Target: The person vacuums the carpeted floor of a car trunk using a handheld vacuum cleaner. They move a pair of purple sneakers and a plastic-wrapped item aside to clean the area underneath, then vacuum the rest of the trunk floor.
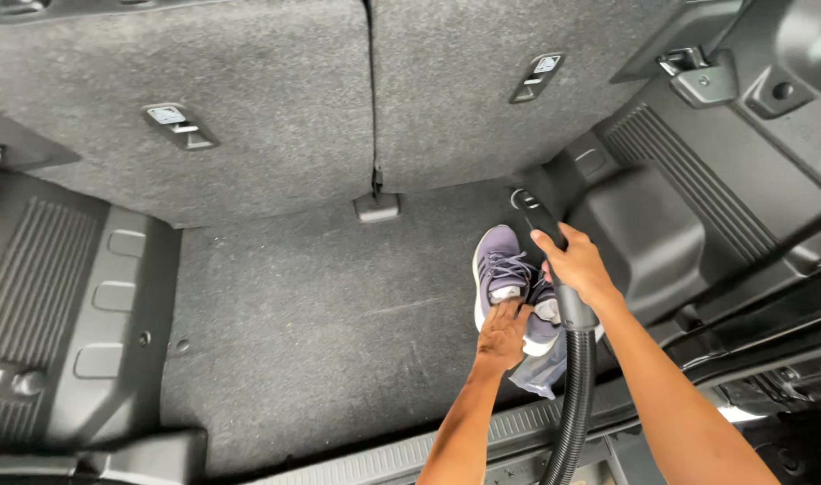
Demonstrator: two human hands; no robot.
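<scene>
Purple sneakers [505, 274] on grey trunk carpet [321, 323] gripped by left hand [502, 334], black vacuum hose [568, 305] clamped in right hand [577, 267].

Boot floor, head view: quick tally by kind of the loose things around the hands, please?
Purple sneakers: 2, side by side on the grey carpet, left hand on them
Black vacuum hose with nozzle: 1, gripped by the right hand
Clear plastic bag: 1, under the sneakers
Total: 4
</scene>
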